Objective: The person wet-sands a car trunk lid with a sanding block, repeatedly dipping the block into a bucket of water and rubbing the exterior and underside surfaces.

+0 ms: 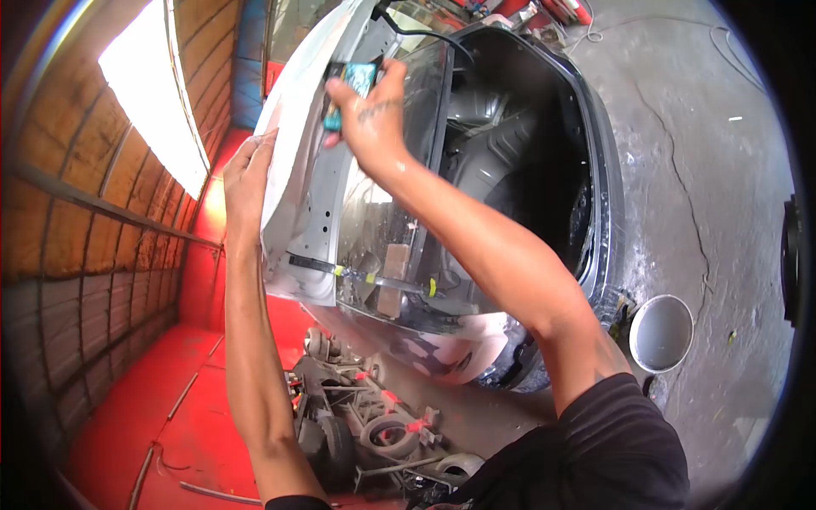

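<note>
The teal block (360,78) is located at the upper part of the raised panel (293,115), over its inner side; whether the two surfaces are in contact cannot be determined. The right hand (376,119) is partly closed around the block, with the thumb on one side. The left hand (245,180) is at the outer edge of the panel, fingers bent against the edge and the hand nearly closed on it.

Beside the panel is the glass (367,228), with a brown block (393,276) at its lower end. A strip (387,282) bearing yellow tape runs across this end. To the right of the glass is the dark vehicle opening (544,136). A round bucket (662,334) stands on the grey floor (727,255). Below the panel are a tyre (338,449) and metal frames (399,470).
</note>
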The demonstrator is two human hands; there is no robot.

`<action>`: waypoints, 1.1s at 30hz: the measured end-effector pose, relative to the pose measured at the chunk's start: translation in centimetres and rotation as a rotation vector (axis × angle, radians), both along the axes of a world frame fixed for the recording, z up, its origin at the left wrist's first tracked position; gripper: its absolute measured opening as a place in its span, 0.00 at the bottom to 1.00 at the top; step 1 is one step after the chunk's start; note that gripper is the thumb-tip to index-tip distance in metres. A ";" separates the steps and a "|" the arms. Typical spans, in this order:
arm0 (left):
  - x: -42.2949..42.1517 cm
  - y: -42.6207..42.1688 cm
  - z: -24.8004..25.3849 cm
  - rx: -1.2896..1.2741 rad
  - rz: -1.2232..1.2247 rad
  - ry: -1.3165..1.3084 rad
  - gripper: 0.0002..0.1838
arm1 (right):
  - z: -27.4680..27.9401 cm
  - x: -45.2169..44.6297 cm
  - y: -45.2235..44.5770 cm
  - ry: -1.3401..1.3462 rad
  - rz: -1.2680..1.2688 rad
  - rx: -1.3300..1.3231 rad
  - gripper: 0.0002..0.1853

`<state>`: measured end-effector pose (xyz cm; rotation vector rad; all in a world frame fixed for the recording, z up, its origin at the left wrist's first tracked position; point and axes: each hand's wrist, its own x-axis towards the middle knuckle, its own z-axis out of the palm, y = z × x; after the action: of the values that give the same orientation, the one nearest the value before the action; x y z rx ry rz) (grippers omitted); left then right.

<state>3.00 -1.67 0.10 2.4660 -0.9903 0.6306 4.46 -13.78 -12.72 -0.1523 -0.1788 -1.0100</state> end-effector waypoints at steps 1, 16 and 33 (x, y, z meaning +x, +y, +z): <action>-0.1 -0.1 0.1 0.003 0.007 -0.009 0.18 | 0.3 0.9 -1.0 0.008 0.015 -0.010 0.33; -1.0 -0.1 -0.3 0.057 0.029 -0.053 0.18 | -5.6 -0.3 -5.1 0.335 -0.123 -0.303 0.39; 0.5 0.7 -0.2 -0.023 -0.045 -0.041 0.18 | -83.4 -37.5 -1.5 1.809 0.176 -0.717 0.39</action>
<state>3.45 -0.99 -0.07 2.4130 -1.0457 0.6762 -33.03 -15.33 -96.13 -1.5728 1.0965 -0.2902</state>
